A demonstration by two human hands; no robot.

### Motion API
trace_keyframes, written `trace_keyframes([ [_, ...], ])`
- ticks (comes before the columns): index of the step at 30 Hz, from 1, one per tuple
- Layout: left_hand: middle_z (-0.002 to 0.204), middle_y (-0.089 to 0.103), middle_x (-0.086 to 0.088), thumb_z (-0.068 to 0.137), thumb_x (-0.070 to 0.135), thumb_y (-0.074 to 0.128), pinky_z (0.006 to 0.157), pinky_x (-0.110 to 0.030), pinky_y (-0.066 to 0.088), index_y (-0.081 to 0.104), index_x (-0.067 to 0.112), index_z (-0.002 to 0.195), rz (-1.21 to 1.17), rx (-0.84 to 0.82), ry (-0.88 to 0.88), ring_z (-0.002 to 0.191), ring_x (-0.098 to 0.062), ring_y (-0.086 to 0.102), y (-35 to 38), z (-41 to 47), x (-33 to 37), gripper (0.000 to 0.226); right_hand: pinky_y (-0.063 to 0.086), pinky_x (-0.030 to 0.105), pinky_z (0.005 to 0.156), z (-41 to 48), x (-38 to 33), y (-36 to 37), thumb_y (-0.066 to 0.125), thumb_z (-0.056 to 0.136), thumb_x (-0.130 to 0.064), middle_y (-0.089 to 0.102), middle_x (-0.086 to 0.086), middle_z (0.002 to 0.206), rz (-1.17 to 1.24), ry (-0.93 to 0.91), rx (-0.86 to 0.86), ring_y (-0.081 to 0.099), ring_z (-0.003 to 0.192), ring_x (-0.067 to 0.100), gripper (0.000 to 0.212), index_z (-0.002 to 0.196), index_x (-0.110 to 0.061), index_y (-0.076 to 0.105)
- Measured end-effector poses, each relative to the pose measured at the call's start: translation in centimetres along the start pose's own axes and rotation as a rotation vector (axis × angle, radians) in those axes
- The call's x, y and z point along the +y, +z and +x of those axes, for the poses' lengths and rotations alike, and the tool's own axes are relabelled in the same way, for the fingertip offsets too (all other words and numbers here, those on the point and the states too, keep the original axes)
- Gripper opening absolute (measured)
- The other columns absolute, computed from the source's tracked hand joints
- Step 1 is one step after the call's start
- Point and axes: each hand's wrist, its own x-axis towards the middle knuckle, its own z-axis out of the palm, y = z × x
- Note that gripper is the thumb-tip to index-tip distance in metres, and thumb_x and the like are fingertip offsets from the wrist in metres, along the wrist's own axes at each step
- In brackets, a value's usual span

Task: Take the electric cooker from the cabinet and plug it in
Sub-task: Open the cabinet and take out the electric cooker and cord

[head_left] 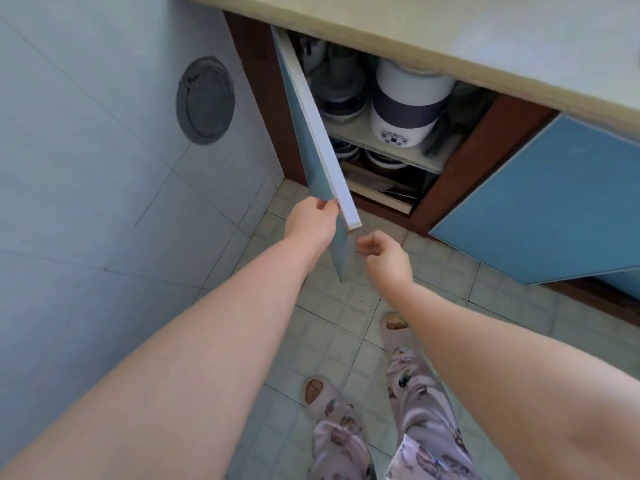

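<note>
Item: white rounded electric cooker (405,105) with dark grey band, on the upper shelf (398,157) inside the cabinet, under the pale surface (450,29), beside stacked bowls (337,88). Front panel markings too small to read. Blue cabinet door (308,157) stands open; left grip (310,220) pinches its free edge. Right grip (384,258) loosely curled, holding nothing, just beside the door's corner.

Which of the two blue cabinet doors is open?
The left door, swung out edge-on toward the camera and gripped near its lower corner by the left hand. The blue door to its right sits closed.
</note>
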Motion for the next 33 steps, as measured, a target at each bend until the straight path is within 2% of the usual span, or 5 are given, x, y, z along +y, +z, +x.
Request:
trace_keyframes([
  [5,0.060,0.036,0.002,0.094,0.027,0.041,0.058,-0.030,0.029,0.034,0.017,0.059,-0.190,0.245,0.009,0.060,-0.019,0.034,-4.7,-0.6,-2.3,0.037,0.046,0.024,0.094,-2.1,-0.7,5.2,0.029,0.080,0.014,0.062,-0.001,0.129,-0.092,-0.065,-0.258,0.058,0.121,0.018,0.066,0.126,-0.022,0.061],
  [11,0.090,0.064,0.006,0.087,0.035,0.059,0.073,-0.032,0.051,0.064,0.019,0.104,0.061,0.293,0.098,0.080,-0.016,0.061,-10.3,-0.4,-4.6,0.025,0.041,0.014,0.082,-3.1,-4.3,10.2,0.031,0.092,0.007,0.038,0.005,0.152,-0.301,-0.139,-0.601,0.048,0.128,0.019,0.065,0.147,-0.027,0.033],
  [16,0.077,0.060,0.005,0.086,0.043,0.059,0.072,-0.034,0.050,0.062,0.015,0.096,-0.038,0.472,-0.066,0.073,-0.022,0.057,-12.9,0.8,-5.9,0.031,0.047,0.030,0.088,-2.6,-5.6,9.1,0.037,0.090,-0.001,0.050,0.005,0.140,-0.396,-0.082,-0.369,0.054,0.119,0.025,0.054,0.138,-0.022,0.048],
  [21,0.115,0.063,-0.009,0.093,0.051,0.049,0.086,-0.036,0.047,0.057,0.005,0.121,-0.288,0.646,-0.347,0.107,-0.030,0.060,-16.3,2.2,-7.1,0.054,0.046,0.030,0.083,-1.5,-5.3,7.3,0.035,0.090,0.000,0.053,0.005,0.137,-0.459,0.008,-0.260,0.056,0.116,0.026,0.051,0.133,-0.020,0.052],
  [33,0.094,0.064,-0.006,0.098,0.037,0.034,0.077,-0.034,0.049,0.055,0.011,0.099,-0.461,0.247,-0.401,0.094,-0.023,0.062,-11.7,-0.8,-5.9,0.032,0.043,0.029,0.080,-2.6,-5.1,4.6,0.037,0.090,0.001,0.053,0.008,0.136,-0.332,0.073,-0.128,0.055,0.112,0.027,0.049,0.134,-0.017,0.052],
])
